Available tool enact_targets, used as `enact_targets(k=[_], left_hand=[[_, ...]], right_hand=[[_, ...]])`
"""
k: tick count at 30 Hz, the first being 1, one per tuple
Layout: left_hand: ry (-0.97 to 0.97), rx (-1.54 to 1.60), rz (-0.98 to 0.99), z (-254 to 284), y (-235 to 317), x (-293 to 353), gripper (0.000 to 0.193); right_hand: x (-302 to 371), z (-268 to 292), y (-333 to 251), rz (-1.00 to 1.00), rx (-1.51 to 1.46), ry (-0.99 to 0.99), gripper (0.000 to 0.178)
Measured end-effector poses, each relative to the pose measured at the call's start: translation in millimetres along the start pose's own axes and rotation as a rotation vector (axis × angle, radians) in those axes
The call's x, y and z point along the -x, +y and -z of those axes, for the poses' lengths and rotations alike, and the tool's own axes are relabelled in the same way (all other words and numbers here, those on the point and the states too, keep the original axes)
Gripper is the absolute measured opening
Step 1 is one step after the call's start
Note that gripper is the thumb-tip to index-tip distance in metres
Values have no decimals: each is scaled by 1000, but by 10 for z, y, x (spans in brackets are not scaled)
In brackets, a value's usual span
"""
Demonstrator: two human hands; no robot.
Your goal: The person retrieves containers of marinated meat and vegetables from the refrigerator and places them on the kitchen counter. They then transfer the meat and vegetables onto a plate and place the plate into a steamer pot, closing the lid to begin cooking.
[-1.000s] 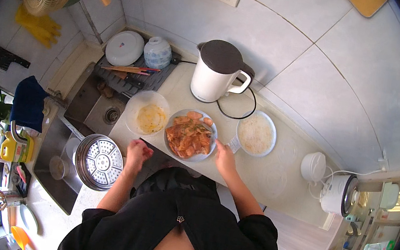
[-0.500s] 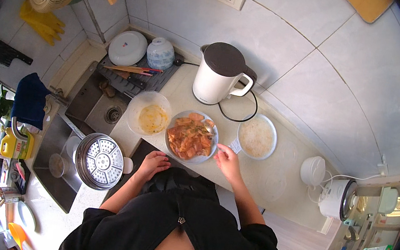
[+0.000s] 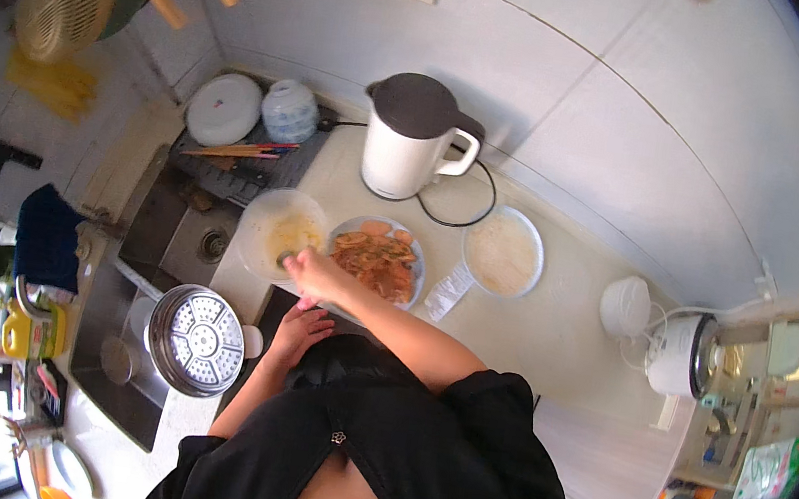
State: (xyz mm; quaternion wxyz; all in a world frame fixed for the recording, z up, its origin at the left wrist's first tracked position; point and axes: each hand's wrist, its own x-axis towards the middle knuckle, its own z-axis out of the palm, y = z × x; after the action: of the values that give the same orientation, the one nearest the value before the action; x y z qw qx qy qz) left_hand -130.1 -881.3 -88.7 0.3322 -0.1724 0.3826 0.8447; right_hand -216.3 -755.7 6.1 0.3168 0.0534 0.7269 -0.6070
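Observation:
My right hand is closed on a spoon, whose bowl end shows over the translucent bowl with yellowish liquid residue in it. Its forearm passes over the near edge of the plate of marinated meat pieces and hides part of it. Just below, my left hand rests by the counter's front edge, fingers loosely stretched, with nothing seen in it. To the right lies a bowl of white grains or powder, with a pale strip-like piece beside it.
A white kettle with a dark lid stands behind the plate, its cord looping right. At the left are a steel steamer pot and the double sink. Dishes and chopsticks sit on a drying mat. A rice cooker stands far right.
My right hand has swung left with the spoon, from the plate's right side to the translucent bowl. My left hand stays near the counter edge. The whole view has shifted slightly.

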Motion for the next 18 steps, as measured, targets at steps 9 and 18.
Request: enact_targets(k=[9,18], left_hand=[[-136,16,163,-100,39,-350,54],[-165,-55,179,-150,110,-440,43]], right_hand=[[1123,484,491,411,399,539,27],[2003,1103,2596,-68,-186,964,14]])
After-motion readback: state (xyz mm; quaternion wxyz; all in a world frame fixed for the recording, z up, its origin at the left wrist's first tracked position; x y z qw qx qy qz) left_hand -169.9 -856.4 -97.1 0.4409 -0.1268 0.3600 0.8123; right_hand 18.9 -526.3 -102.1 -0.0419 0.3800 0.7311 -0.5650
